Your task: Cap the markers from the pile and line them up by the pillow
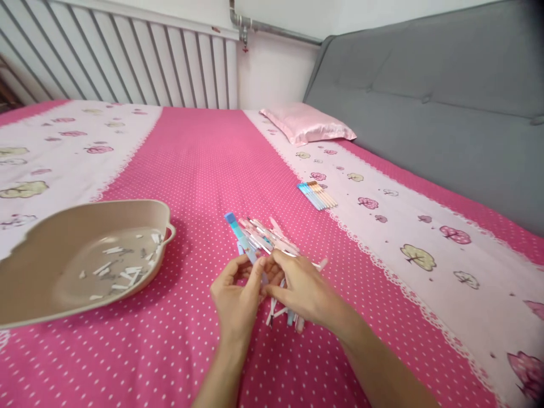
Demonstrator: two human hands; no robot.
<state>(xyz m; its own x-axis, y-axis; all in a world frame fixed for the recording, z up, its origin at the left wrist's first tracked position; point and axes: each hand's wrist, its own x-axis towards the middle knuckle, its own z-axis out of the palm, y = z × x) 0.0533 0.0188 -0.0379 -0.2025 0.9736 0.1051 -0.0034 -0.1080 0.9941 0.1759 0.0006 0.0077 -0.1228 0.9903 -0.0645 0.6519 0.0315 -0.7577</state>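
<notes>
My left hand point(236, 292) is closed with thumb and fingers round a slim pen point(236, 225), violet-blue at its far end and turquoise and pale blue along the barrel. The pen tilts away to the upper left. At its near end my right hand point(301, 283) is closed too, its thumb and fingertips pinching there; the fingers cover what lies between them. Just beyond and partly beneath both hands is a loose pile of pens point(278, 238), mostly pink and white. Several more pen parts point(300, 323) poke out below my right hand.
To the left stands a beige plastic basin point(97, 212) holding small white pieces point(127, 275) and dark bits. A row of blue and peach pens point(317, 195) lies further off on the dotted pink bedsheet point(204, 153). Behind are a pink pillow point(308, 122), a grey headboard point(425, 73) and a radiator point(140, 62).
</notes>
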